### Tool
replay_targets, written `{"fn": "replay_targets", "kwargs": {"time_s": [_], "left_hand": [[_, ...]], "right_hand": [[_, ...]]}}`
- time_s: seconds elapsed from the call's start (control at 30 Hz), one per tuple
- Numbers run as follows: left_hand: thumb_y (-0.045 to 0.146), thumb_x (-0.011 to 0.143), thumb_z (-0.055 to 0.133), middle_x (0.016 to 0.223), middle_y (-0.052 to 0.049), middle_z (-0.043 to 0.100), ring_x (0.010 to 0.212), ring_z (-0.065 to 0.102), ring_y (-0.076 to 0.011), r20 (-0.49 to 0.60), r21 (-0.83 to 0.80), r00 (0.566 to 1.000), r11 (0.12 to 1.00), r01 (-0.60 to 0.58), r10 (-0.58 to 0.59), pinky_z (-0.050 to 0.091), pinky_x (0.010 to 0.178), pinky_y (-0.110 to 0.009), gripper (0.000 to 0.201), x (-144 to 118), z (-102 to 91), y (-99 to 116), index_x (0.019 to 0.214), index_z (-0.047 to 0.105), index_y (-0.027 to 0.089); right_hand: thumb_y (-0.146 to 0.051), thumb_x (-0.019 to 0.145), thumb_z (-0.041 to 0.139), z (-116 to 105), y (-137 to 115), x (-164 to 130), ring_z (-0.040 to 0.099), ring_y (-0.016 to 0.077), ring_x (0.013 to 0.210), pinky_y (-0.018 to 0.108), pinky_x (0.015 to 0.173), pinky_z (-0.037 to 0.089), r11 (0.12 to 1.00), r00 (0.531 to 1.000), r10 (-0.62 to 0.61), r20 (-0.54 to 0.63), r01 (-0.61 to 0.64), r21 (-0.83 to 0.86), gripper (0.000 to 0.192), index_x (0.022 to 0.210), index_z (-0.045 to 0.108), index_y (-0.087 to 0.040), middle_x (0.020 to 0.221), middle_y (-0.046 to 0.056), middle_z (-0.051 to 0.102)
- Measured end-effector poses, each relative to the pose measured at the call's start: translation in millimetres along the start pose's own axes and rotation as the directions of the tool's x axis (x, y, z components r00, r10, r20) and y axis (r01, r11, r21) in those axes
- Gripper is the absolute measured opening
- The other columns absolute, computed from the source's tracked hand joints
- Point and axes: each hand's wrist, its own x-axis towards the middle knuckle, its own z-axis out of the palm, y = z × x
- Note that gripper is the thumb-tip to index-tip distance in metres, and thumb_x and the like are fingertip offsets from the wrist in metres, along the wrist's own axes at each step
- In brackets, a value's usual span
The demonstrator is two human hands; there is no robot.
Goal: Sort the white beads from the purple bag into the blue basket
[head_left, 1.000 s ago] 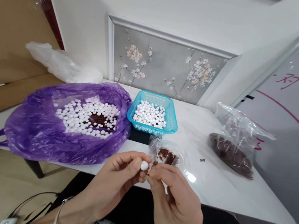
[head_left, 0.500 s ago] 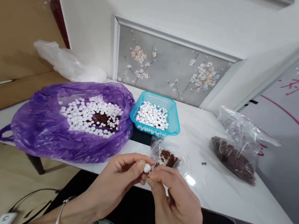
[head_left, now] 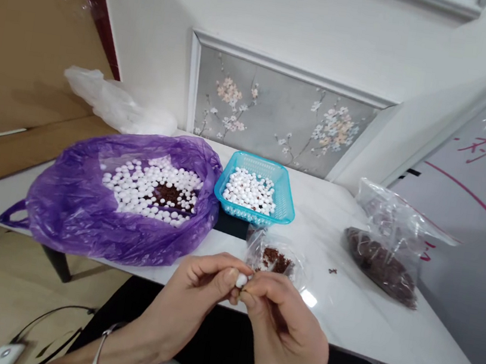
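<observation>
My left hand (head_left: 195,296) pinches a small white bead (head_left: 241,279) between thumb and fingers, just in front of the white table's (head_left: 341,316) near edge. My right hand (head_left: 280,332) meets it from the right, fingertips pressed against the bead; whether it holds something tiny of its own I cannot tell. Right behind the hands lies a small clear bag of dark red bits (head_left: 276,260). Further back a blue basket (head_left: 285,203) holds white beads. To the left a purple plastic bag (head_left: 67,211) lies open with many white beads and some dark red bits.
A larger clear bag of dark red bits (head_left: 383,262) lies at the right of the table, with a few loose bits (head_left: 332,271) near it. A white plastic bag (head_left: 113,103) sits at the back left. A floral panel (head_left: 275,114) leans against the wall.
Both hands stay together on the bead. The view has shifted slightly left and down, so the table items sit a little further right in the frame.
</observation>
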Motion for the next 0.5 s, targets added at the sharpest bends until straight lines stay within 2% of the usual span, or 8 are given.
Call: {"fn": "replay_targets", "kwargs": {"time_s": [0.23,0.37,0.43,0.5], "left_hand": [[0.032,0.086,0.066,0.08,-0.003,0.061,0.073,0.052,-0.0137,-0.002,0.139,0.998,0.988,-0.066,0.067,0.043,0.067,-0.024,0.017,-1.6,-3.0,-0.2,0.081,0.078,0.02],[0.031,0.086,0.065,0.082,-0.002,0.063,0.071,0.053,-0.0128,0.039,0.169,0.994,0.98,-0.105,0.1,0.043,0.064,-0.023,0.016,-1.7,-6.8,-1.3,0.085,0.079,0.023],[0.032,0.087,0.065,0.083,-0.003,0.063,0.069,0.052,-0.0117,0.069,0.177,0.992,0.977,-0.12,0.11,0.043,0.062,-0.022,0.016,-1.9,-7.6,-0.8,0.086,0.079,0.023],[0.031,0.087,0.065,0.082,-0.003,0.063,0.067,0.051,-0.011,0.089,0.186,0.989,0.973,-0.134,0.119,0.044,0.06,-0.022,0.017,-2.0,-8.0,0.3,0.087,0.079,0.023]], "right_hand": [[-0.012,0.086,0.063,7.9,-4.0,-0.2,0.062,0.0138,0.072,0.023,0.066,0.051,0.999,0.993,0.039,-0.11,-0.037,0.021,0.016,0.075,0.068,-0.022,0.078,0.0,0.064],[-0.019,0.084,0.067,6.8,-4.0,-0.8,0.061,0.0129,0.069,0.022,0.064,0.052,0.958,0.968,0.24,-0.074,-0.224,0.181,0.006,0.08,0.064,-0.022,0.075,-0.002,0.062],[-0.022,0.081,0.07,4.9,-4.9,-0.5,0.06,0.0109,0.066,0.018,0.062,0.052,0.917,0.939,0.341,-0.037,-0.324,0.234,0.009,0.078,0.062,-0.023,0.072,-0.004,0.061],[-0.023,0.079,0.072,2.9,-5.6,0.5,0.06,0.0093,0.065,0.016,0.062,0.051,0.892,0.92,0.391,-0.017,-0.374,0.255,0.012,0.077,0.061,-0.023,0.071,-0.006,0.06]]}}
